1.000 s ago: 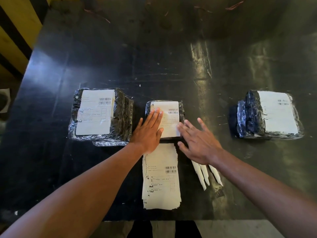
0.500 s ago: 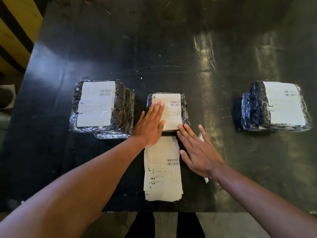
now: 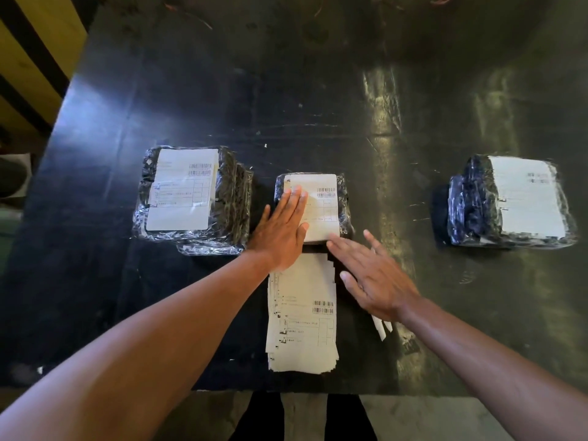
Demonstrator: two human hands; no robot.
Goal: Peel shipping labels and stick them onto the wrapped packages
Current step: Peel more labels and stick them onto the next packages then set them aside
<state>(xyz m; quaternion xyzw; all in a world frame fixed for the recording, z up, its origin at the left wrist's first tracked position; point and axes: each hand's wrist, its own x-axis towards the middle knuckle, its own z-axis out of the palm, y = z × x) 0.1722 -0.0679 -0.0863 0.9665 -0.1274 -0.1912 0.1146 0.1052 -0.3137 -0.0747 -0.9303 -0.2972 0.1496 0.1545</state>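
Black table: my work surface (image 3: 222, 100), dark and glossy, carries three wrapped packages in a row.
Left package: the left package (image 3: 229, 198) already wears a full label, lying flat on its top.
Right package: the right package (image 3: 471, 205), well apart from the others, is labelled too.
Middle package: the middle package (image 3: 345, 202) has its label (image 3: 321, 211) on top, barcode at the upper right; I judge this one is in the smoothing stage, not quite finished.
Left hand: my left hand (image 3: 281, 229) lies flat, fingers straight, pressing the left part of that label down.
Right hand: my right hand (image 3: 375, 275) is spread and relaxed, grasping nothing, fingertips near the label's near edge; whether they touch it I cannot tell.
Label stack: the stack of unpeeled labels (image 3: 302, 316) sits just in front of the middle package, between my arms.
Backing strips: white backing strips (image 3: 381, 329) peek out beneath my right wrist.
Progress: all three packages in view carry labels; only pressing the middle one remains, as far as I can judge.
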